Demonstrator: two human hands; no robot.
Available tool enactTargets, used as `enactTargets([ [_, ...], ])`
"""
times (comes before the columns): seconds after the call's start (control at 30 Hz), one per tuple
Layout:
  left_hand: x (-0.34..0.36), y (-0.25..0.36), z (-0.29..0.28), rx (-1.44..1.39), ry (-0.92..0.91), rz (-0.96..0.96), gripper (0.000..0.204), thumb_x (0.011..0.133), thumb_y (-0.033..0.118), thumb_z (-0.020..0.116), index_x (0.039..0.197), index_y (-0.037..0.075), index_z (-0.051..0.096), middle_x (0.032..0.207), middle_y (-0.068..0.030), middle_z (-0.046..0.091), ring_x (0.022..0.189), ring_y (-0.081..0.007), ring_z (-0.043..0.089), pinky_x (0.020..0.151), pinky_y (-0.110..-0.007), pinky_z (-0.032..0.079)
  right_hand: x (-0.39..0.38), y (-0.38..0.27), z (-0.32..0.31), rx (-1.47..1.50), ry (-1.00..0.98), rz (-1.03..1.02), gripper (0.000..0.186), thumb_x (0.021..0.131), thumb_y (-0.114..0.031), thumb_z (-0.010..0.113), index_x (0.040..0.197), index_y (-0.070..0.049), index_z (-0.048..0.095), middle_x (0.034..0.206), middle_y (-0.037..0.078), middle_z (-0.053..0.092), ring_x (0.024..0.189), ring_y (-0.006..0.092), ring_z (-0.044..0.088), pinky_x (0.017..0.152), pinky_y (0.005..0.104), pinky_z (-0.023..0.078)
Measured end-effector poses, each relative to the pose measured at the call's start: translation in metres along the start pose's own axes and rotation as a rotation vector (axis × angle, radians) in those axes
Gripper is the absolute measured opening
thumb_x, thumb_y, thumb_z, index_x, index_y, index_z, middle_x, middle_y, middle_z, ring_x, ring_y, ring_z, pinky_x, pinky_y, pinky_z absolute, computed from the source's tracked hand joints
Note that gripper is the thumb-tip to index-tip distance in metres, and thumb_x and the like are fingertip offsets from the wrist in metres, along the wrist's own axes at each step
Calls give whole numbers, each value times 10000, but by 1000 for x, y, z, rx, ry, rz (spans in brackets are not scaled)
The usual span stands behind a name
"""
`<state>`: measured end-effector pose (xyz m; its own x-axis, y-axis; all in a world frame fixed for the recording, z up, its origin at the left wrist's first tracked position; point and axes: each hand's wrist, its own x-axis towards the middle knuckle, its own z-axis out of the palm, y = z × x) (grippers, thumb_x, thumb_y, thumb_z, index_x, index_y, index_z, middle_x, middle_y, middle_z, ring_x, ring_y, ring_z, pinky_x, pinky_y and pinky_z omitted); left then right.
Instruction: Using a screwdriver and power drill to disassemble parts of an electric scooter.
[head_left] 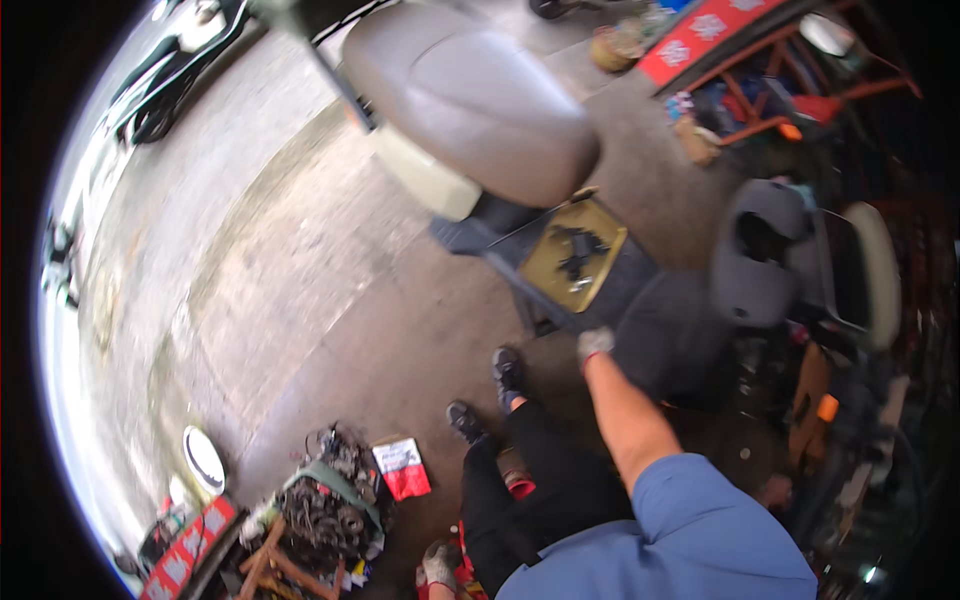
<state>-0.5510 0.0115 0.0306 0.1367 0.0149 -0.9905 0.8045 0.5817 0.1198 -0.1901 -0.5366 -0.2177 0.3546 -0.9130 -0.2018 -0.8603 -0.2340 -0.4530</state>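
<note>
My right hand (596,345), in a pale work glove, reaches forward to the near edge of a scooter's dark footboard (490,248). Motion blur hides how its fingers lie. On the footboard rests a yellow tray (543,264) with dark small parts (580,250) in it, just beyond that hand. The scooter's brown seat (470,95) rises farther off, above a cream side panel (428,178). My left hand (437,565), also gloved, hangs low beside my leg, next to something red (466,560). What its fingers do is unclear.
A heap of metal parts (335,510) stands at the lower left, beside a red-and-white packet (402,468) on the floor. The grey scooter front (755,250) stands at right. A rack of tools (780,100) occupies the far right. Another scooter (165,90) is parked far left.
</note>
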Motion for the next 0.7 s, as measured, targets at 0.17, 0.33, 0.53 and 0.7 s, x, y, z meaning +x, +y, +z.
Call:
enactTargets([
  [0.17, 5, 121, 75, 278, 9, 271, 348, 917, 130, 576, 1243, 23, 520, 945, -148, 667, 714, -257, 669, 553, -371, 538, -125, 9, -113, 429, -717, 49, 178, 880, -192, 505, 915, -92, 647, 761, 80, 642, 689, 204, 599, 668, 369, 500],
  [0.33, -5, 243, 208, 491, -237, 476, 362, 946, 173, 565, 1269, 17, 524, 968, -114, 653, 778, -173, 637, 641, -292, 528, -205, -102, -269, 458, -869, 274, 197, 897, -162, 591, 1022, -24, 654, 801, 71, 644, 681, 155, 608, 600, 272, 495],
  [0.53, -108, 322, 471, 759, -621, 690, 424, 934, 216, 595, 1285, -12, 529, 1061, -107, 658, 889, -152, 642, 742, -264, 519, -222, -134, -406, 634, -890, 68, 288, 916, -165, 596, 1146, 2, 642, 956, 80, 672, 839, 162, 635, 722, 277, 520],
  [0.7, -179, 301, 638, 854, -1008, 789, 397, 969, 252, 575, 1274, 0, 540, 1104, -105, 644, 965, -178, 650, 785, -286, 532, -234, -170, -469, 1006, -786, 226, 322, 935, -191, 609, 1198, -6, 628, 1098, 107, 660, 1085, 204, 611, 954, 299, 484],
])
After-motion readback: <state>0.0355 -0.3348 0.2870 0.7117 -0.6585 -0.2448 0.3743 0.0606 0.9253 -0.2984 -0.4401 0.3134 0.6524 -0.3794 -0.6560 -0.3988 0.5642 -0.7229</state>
